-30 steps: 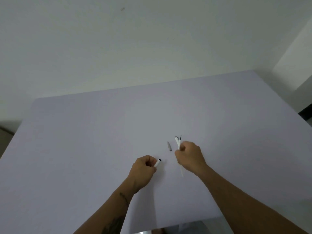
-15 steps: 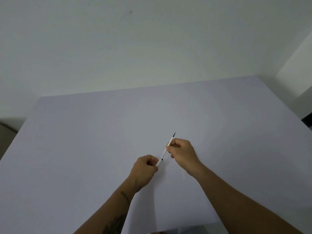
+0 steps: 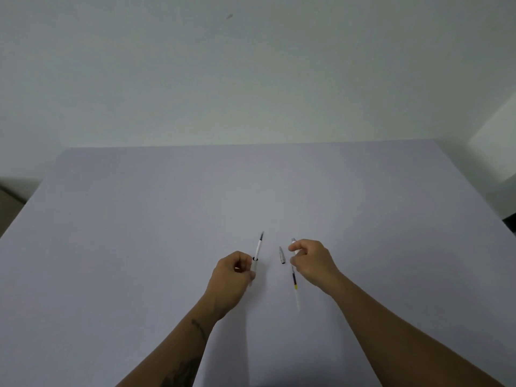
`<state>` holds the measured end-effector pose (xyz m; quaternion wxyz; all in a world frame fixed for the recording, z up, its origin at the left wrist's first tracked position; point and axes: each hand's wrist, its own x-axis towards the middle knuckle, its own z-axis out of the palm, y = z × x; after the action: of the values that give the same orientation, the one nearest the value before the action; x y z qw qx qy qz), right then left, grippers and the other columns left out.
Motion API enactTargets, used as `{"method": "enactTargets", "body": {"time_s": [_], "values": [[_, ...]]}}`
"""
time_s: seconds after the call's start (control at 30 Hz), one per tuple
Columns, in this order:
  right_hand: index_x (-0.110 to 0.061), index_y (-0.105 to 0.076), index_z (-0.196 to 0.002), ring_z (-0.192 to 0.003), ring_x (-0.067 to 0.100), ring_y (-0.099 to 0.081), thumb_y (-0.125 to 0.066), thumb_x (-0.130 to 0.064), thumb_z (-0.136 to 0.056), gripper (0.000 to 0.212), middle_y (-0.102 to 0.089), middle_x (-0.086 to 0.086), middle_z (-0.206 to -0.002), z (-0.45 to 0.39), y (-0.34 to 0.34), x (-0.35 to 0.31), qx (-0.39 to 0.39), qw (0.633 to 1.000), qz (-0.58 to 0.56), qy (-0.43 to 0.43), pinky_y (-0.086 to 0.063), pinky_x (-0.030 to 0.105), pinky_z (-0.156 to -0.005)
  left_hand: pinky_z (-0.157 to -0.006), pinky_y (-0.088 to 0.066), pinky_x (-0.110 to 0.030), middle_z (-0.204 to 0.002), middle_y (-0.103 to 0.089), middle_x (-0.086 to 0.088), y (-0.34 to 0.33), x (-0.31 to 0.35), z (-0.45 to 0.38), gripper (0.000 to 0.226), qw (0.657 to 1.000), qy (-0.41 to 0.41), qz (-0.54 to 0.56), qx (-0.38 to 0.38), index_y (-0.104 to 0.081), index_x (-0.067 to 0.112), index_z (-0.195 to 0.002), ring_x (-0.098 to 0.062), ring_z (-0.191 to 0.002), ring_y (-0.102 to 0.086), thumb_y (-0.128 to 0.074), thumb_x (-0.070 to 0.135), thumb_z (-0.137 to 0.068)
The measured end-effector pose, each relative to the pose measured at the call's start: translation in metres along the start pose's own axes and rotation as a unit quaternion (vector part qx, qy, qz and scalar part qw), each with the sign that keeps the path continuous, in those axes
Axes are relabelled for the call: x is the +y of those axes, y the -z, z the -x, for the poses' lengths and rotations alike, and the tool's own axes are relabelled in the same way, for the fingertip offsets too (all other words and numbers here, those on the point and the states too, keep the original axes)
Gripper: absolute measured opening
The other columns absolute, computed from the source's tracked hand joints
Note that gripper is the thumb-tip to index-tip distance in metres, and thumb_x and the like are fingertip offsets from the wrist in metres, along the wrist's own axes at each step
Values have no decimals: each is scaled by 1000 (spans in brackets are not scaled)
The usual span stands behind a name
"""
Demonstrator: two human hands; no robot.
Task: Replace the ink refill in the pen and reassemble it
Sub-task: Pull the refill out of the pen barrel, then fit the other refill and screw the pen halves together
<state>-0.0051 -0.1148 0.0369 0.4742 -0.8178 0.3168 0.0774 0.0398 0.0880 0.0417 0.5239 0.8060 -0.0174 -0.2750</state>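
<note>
Left hand (image 3: pixel 231 277) closed on the pen barrel (image 3: pixel 255 268), fingers clamped round its lower part, with a refill (image 3: pixel 259 247) seated in its open end and standing out up and away, dark tip farthest from the body. Just right of it on the pale surface (image 3: pixel 139 247) — the small grey tip cone (image 3: pixel 282 255), lying free, long axis running roughly away from the body, between the two hands. Right hand (image 3: pixel 312 261) nearer to it, fingers loosely curled and partly apart beside a second refill (image 3: pixel 294 277) with a dark-and-yellow band; touching or merely over it, cannot tell. Likely next: cone onto the barrel. No readable writing or brand anywhere.
</note>
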Motion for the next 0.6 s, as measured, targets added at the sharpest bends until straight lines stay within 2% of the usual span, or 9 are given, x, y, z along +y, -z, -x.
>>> {"method": "enactTargets", "body": {"time_s": [0.07,0.1,0.17,0.23,0.27,0.33,0.37,0.47,0.6], "values": [[-15,-70,-111,-99,20,-65,-56,-5,-84,31,-65,3,-129,-9,-1,6,6,999,46,-1,-40,14,-60,-70,-51,-32,-94,-69,-22,0,1,-3,26,1000,-3,14,22,-56,17,-69,-36,-84,-68,-61,-5,-82],[-14,-69,-112,-104,22,-65,-56,-6,-84,32,-64,3,-132,-13,-2,7,7,997,73,-1,-41,15,-62,-70,-51,-31,-94,-70,-21,0,1,-5,26,999,-3,15,30,-55,17,-69,-36,-88,-69,-61,-5,-82],[-14,-67,-112,-107,24,-64,-58,-9,-84,30,-64,6,-131,-21,-5,6,0,993,121,4,-45,21,-73,-68,-51,-31,-93,-70,-18,-1,2,-8,22,999,-4,13,41,-56,15,-72,-34,-80,-67,-62,-3,-82],[-12,-68,-99,-92,25,-66,-57,-12,-83,19,-68,9,-111,-27,-11,-1,-2,987,163,14,-51,28,-71,-63,-51,-27,-88,-70,-14,0,2,-10,18,999,1,8,51,-57,14,-74,-21,-70,-62,-63,0,-83],[-13,-65,-85,-78,24,-64,-57,-14,-84,9,-67,8,-94,-29,-14,-4,-3,981,194,21,-51,30,-64,-59,-50,-24,-84,-69,-12,0,3,-11,17,998,6,6,56,-58,16,-75,-17,-66,-60,-64,2,-83],[-16,-46,-62,-56,17,-50,-55,-19,-86,26,-53,2,-70,-36,-21,-9,2,966,254,39,-39,26,-47,-56,-48,-23,-77,-65,-4,2,2,-12,21,998,15,5,66,-59,22,-72,-15,-62,-57,-65,5,-83],[-17,-39,-59,-55,16,-46,-55,-21,-87,32,-47,0,-67,-38,-24,-11,0,961,272,47,-33,25,-46,-57,-48,-25,-77,-64,-2,2,1,-12,22,997,19,7,70,-59,24,-72,-16,-62,-56,-65,6,-82],[-19,-35,-61,-68,22,-50,-57,-21,-87,35,-44,-2,-72,-42,-34,-16,-13,941,330,77,-37,27,-57,-61,-51,-32,-76,-62,0,5,0,-12,19,996,33,9,83,-61,24,-74,-18,-62,-54,-66,7,-82],[-17,-36,-66,-90,29,-60,-58,-14,-81,27,-59,6,-92,-44,-43,-21,-36,922,373,96,-39,30,-63,-59,-50,-31,-70,-59,3,8,0,-11,18,995,39,5,95,-63,25,-73,-15,-58,-51,-67,9,-81]]}}
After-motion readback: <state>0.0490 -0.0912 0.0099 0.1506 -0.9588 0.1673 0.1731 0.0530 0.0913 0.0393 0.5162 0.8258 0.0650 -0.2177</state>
